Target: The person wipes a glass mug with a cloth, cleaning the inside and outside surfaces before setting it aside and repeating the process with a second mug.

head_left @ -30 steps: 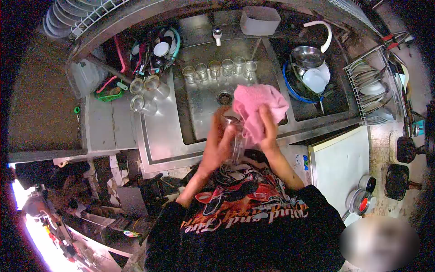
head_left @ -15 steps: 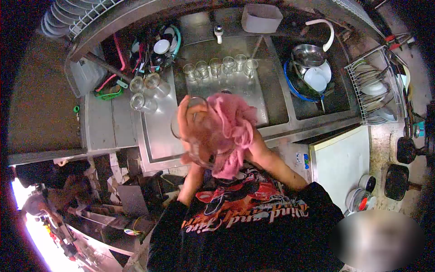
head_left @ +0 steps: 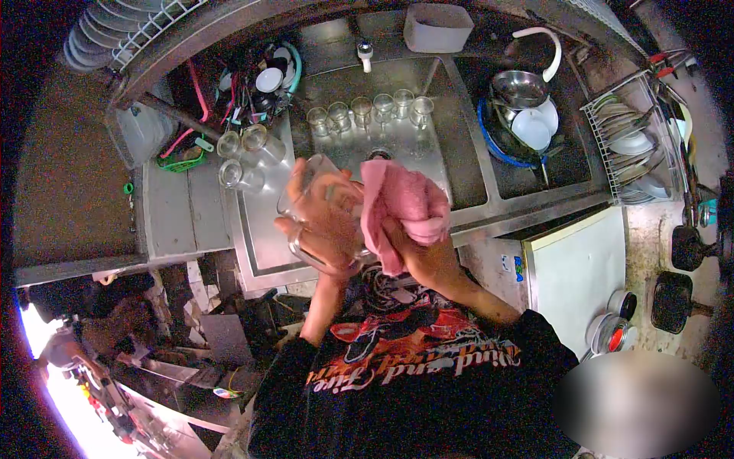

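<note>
A: How are the arms posed?

B: Both forearms angle inward, the hands raised at the near edge of the sink (head_left: 464,180). The left grip (head_left: 336,246) is wrapped around a tilted glass (head_left: 325,203), its fingers seen through the clear wall. The right grip (head_left: 417,255) is clamped on a pink cloth (head_left: 409,200), just beside the glass.

A: Are cloth and glass touching?

B: That cannot be told from this angle.

A: What stands around them?

B: A row of mugs (head_left: 362,113) fills the far part of the sink, with the tap (head_left: 365,56) behind. Left of the sink, jars (head_left: 243,177) stand on the surface. Right of the sink are a steel bowl (head_left: 518,90) and white bowls (head_left: 530,131), and farther right a rack (head_left: 605,157) of dishes.

A: Anything in the way?

B: The cloth covers part of the sink's near side, while the mugs are well apart from both hands.
</note>
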The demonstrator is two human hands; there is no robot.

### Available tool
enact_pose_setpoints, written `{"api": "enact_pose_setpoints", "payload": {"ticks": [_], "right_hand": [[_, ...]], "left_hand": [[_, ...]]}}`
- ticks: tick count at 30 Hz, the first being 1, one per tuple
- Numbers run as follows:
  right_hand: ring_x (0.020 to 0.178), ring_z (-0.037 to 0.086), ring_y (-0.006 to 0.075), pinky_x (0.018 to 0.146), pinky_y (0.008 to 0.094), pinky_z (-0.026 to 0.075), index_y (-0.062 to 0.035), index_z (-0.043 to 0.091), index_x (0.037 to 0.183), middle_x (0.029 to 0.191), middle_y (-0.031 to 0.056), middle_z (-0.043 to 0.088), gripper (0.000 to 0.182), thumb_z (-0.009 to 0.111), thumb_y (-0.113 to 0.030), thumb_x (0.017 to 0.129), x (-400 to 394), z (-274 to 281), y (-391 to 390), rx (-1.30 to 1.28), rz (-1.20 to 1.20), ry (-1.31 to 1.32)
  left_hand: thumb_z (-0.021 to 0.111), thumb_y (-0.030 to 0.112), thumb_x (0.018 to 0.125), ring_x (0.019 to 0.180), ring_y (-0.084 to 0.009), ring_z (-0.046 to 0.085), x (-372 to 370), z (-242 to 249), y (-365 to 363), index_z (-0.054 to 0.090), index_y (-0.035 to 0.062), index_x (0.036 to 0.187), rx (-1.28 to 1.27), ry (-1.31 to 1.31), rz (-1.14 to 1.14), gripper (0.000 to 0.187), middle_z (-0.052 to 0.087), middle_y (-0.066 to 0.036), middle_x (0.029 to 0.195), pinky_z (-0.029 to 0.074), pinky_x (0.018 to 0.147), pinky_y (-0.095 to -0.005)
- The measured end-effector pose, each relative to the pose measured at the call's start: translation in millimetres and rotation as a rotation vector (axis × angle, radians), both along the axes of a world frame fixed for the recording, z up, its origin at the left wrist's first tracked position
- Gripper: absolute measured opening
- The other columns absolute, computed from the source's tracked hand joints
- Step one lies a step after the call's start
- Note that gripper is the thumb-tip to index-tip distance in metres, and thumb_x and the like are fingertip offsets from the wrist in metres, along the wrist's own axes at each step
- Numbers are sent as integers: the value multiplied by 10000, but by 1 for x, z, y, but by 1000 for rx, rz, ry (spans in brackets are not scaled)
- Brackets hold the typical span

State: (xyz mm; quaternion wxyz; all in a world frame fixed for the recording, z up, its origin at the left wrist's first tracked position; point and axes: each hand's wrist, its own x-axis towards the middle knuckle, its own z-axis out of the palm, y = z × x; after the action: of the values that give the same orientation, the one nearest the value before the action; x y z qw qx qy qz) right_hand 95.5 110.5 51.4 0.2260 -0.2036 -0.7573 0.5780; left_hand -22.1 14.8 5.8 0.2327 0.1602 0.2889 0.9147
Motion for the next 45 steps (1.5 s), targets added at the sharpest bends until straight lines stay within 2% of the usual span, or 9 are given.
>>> {"api": "enact_pose_setpoints", "payload": {"ticks": [7,16,19,23,26,29,36,40,45], "right_hand": [[829,556,296,716,376,445,-19,384,1141,949,127,534,524,635,-232,732,-8,-1,1,617,-72,52],[1132,450,256,994,362,301,-30,397,1254,1184,165,489,600,654,-201,740,-1,4,36,-42,204,401],[1134,448,255,992,368,304,-13,449,1201,1151,154,513,519,648,-197,758,-1,-5,42,327,171,283],[1037,514,204,922,335,372,-24,499,1132,1131,92,535,438,664,-210,771,-5,-12,26,-335,-116,221],[985,541,192,887,325,397,-31,544,1118,1075,84,568,361,633,-183,803,6,-39,39,332,-102,200],[971,548,175,873,327,420,-32,582,1101,1018,88,598,288,564,-157,842,11,-57,44,551,-69,84],[925,568,194,818,308,456,-21,587,1051,1018,87,602,277,530,-212,859,0,-31,16,-998,-117,127],[993,529,224,872,335,407,-7,504,1121,1051,96,560,383,558,-270,848,5,-53,18,234,45,-109],[955,524,196,858,333,406,-17,334,1229,1031,115,530,576,645,-173,771,1,-2,2,-337,42,10]], "left_hand": [[377,599,839,866,-207,541,9,-24,14,291,95,1313,-224,-89,-82,698,538,-123,990,470,731,-325],[374,450,906,953,-216,538,17,-2,2,388,36,1243,-98,-332,-614,534,550,-118,1071,431,834,-337],[393,421,909,975,-228,539,17,-1,-2,420,23,1222,-97,-390,-805,506,553,-121,1088,421,858,-347],[412,391,913,996,-240,540,20,-1,-9,451,10,1200,-87,-435,-969,479,555,-123,1106,411,882,-357],[418,259,899,716,-274,574,31,-11,-5,501,-32,1048,-1045,1203,238,338,584,-141,791,445,662,-313],[504,140,826,734,-280,563,27,19,5,496,-24,1055,-888,537,-89,282,570,-144,778,444,694,-318],[666,112,740,678,-177,572,29,21,4,588,21,794,-330,997,239,131,613,-96,785,445,605,-271],[681,166,763,520,-106,492,32,14,5,566,21,832,-435,507,407,198,578,-56,701,387,480,-214],[652,223,803,515,-53,447,4,-5,11,536,41,847,-404,28,478,220,480,33,634,348,455,-201]]}}
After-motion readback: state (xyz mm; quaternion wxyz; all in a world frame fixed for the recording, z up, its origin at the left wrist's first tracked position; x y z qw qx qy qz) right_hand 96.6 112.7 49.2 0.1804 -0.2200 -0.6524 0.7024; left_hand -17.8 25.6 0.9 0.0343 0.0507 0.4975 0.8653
